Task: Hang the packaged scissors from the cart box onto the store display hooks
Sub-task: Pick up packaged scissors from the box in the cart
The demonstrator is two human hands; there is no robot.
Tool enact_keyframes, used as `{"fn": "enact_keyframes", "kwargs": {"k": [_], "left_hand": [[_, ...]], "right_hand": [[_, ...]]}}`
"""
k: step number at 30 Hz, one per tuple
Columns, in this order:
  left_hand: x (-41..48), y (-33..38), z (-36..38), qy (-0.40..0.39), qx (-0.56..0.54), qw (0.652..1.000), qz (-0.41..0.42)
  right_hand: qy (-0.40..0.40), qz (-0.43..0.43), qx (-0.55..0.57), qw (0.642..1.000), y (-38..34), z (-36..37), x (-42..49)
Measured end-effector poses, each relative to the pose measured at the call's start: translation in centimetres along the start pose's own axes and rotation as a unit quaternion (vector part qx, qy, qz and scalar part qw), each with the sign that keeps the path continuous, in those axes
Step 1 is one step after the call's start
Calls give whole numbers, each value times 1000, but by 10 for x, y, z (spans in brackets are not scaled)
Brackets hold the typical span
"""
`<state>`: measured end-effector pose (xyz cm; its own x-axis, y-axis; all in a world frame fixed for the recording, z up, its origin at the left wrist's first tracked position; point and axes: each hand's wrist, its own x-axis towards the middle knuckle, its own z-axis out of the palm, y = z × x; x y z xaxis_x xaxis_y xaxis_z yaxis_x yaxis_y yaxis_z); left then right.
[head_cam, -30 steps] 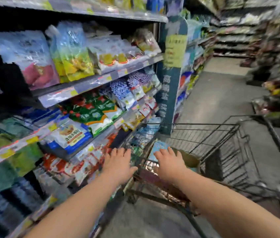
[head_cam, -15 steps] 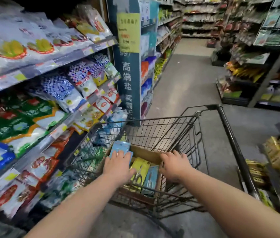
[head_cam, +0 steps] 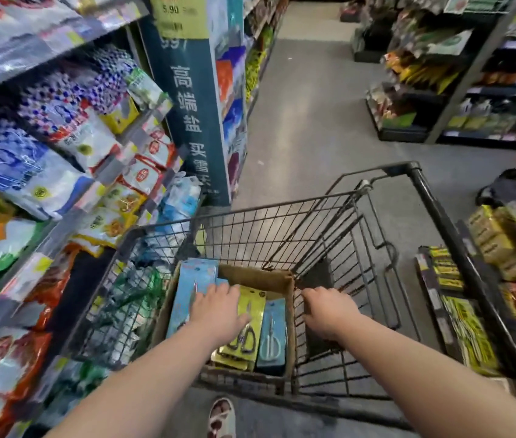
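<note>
Your left hand [head_cam: 218, 311] lies flat, fingers spread, on top of the scissor packs [head_cam: 250, 324] in the cardboard box [head_cam: 288, 314]. It grasps nothing; it looks like a steadying press so the loose cards don't slide while the cart is handled. Your right hand [head_cam: 326, 311] is curled over the wire of the shopping cart [head_cam: 282, 229] just right of the box, gripping it, probably to steer or hold the cart in place.

The packs stand on edge in the box, side by side: a tall light-blue one [head_cam: 190, 289] at the left, a yellow one under your fingers, and a smaller blue one [head_cam: 272, 330] at the right. Packed upright like this, their top ends face you, so any one can be pinched and lifted straight out. The box sits at the near left of the basket, close to you and to the shelves [head_cam: 70, 159] on the left.

Those shelves hold bagged goods. No display hooks show anywhere here, so none of the hanging has begun, and you likely need to bring the cart to the right section first.
</note>
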<state>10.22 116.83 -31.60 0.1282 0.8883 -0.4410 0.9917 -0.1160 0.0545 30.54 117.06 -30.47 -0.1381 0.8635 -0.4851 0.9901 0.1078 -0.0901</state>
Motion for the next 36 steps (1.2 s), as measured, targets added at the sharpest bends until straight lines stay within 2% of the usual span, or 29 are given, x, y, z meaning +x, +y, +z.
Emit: {"fn": "enact_keyframes", "kwargs": {"k": [7, 14, 22, 31, 36], "left_hand": [[83, -45, 13, -48, -20, 998, 48], [131, -52, 62, -126, -28, 988, 80], [168, -47, 124, -182, -79, 979, 58], [194, -34, 176, -217, -196, 956, -21], [199, -34, 187, -212, -241, 947, -36]], "right_hand": [[-63, 76, 60, 993, -25, 27, 66], [-144, 115, 105, 977, -30, 87, 111], [-202, 145, 171, 953, -34, 150, 168], [-167, 231, 268, 920, -35, 205, 202], [-92, 305, 344, 883, -40, 219, 214]]}}
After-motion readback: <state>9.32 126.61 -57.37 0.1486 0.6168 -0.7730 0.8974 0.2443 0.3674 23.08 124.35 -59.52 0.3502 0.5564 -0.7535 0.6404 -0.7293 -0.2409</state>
